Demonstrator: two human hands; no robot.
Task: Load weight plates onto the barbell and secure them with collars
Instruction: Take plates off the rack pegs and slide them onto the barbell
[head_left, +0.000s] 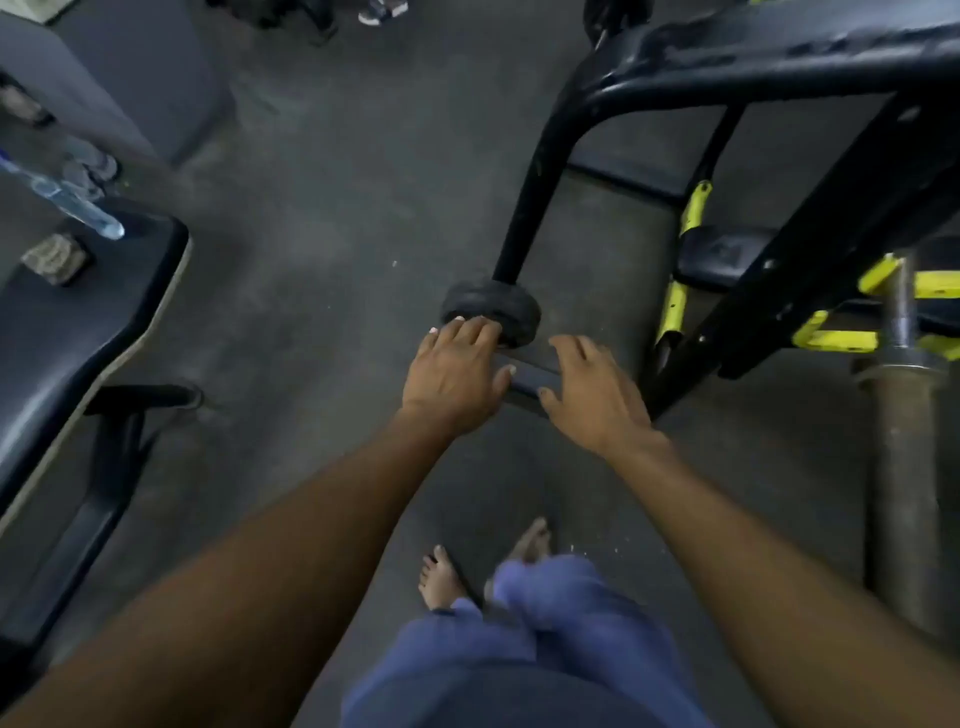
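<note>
Nearest the head camera were our own blue trousers (524, 654) and two bare feet (441, 577) on the grey floor (322, 218), with both forearms stretched out ahead. Our left hand (454, 376) reached forward with fingers spread and relaxed, its fingertips touching the near rim of a small black plate (491, 312); it pinched nothing. Our right hand (592, 387) hovered just beside it, fingers also apart and holding nothing, above a dark flat piece we could not identify.

We counted one plate, lying low at the foot of a black frame post (524, 208), which seemed to pass through its middle. One barbell end (901, 467) showed at the right edge, its bare sleeve well apart from the plate. We saw no collars.

We judged the plate to be stiff, dense and heavy for its size, with a rounded rubbery rim that should not slip much. Taking it with both hands on opposite sides of the rim, then lifting it clear of the post, looked safest, especially with bare toes underneath.

Off to the left we saw one padded bench (78, 332) with one water bottle (67, 200) resting on it.
</note>
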